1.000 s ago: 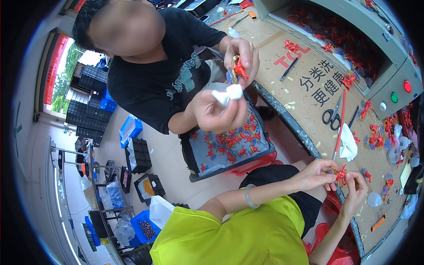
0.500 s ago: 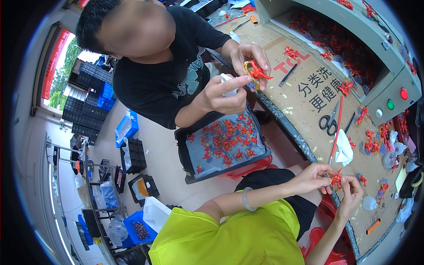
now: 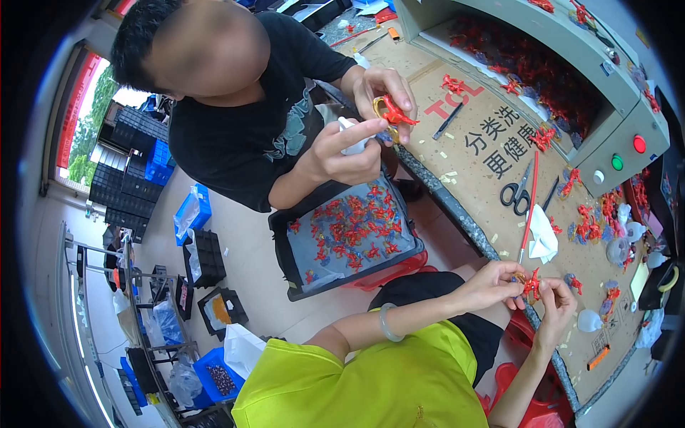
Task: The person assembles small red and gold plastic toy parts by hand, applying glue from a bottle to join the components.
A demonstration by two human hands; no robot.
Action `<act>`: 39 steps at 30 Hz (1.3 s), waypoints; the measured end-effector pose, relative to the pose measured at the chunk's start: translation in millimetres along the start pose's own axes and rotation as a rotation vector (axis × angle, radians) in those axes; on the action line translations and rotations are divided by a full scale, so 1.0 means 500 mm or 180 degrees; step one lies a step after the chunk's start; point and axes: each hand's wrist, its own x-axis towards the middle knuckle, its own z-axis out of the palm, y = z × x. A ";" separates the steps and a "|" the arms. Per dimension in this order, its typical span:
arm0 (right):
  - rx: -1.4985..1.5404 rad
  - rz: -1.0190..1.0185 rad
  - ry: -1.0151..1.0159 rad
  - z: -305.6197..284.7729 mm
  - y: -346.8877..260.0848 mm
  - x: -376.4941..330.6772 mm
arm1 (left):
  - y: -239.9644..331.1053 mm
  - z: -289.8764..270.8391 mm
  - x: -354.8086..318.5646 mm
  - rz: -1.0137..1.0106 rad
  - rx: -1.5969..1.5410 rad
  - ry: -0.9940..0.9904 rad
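Observation:
Over the table's near edge, my left hand (image 3: 505, 280), a pale bangle (image 3: 388, 322) on its wrist, pinches a small red figurine (image 3: 531, 284) with gold and bluish bits. The fingertips of my right hand (image 3: 557, 302) are closed on the figurine's other side. Fine details between the fingers are too small to make out. On the table beside my hands lie another red figurine (image 3: 573, 283), a round whitish translucent piece (image 3: 589, 321) and a white tissue (image 3: 544, 239). A red thin-handled brush (image 3: 529, 214) rests with its tip close to my left hand.
A co-worker (image 3: 235, 135) in black holds a red-and-yellow figurine (image 3: 394, 114) and a small white bottle-like thing (image 3: 357, 135). Many figurines fill a black crate (image 3: 287, 267) on the floor side. Scissors (image 3: 517, 196) lie on the cardboard-covered table (image 3: 457, 171), before a grey machine (image 3: 628, 114) with buttons.
The whole view has shifted slightly, so everything sits a little further left. Both my hands stay on the same figurine, with only slight finger movement.

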 end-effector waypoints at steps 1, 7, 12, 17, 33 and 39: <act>-0.0003 0.0000 0.0018 -0.001 0.000 0.000 | 0.001 0.001 0.000 -0.0007 0.0000 -0.0016; -0.0023 -0.0009 0.0045 -0.004 0.005 -0.001 | -0.002 0.003 0.002 -0.0002 0.0049 -0.0024; 0.0038 -0.0088 0.0007 -0.004 0.008 0.002 | -0.004 0.000 0.004 -0.0025 0.0055 -0.0029; 0.0063 -0.0038 0.0009 -0.006 0.008 0.001 | -0.006 0.001 0.005 -0.0008 0.0047 -0.0039; 0.0096 -0.0011 -0.0037 0.002 0.006 0.008 | -0.008 -0.007 0.008 -0.0010 0.0009 0.0011; 0.0039 -0.0014 -0.0057 0.001 -0.001 0.015 | 0.005 -0.008 0.013 -0.0024 0.0038 -0.0047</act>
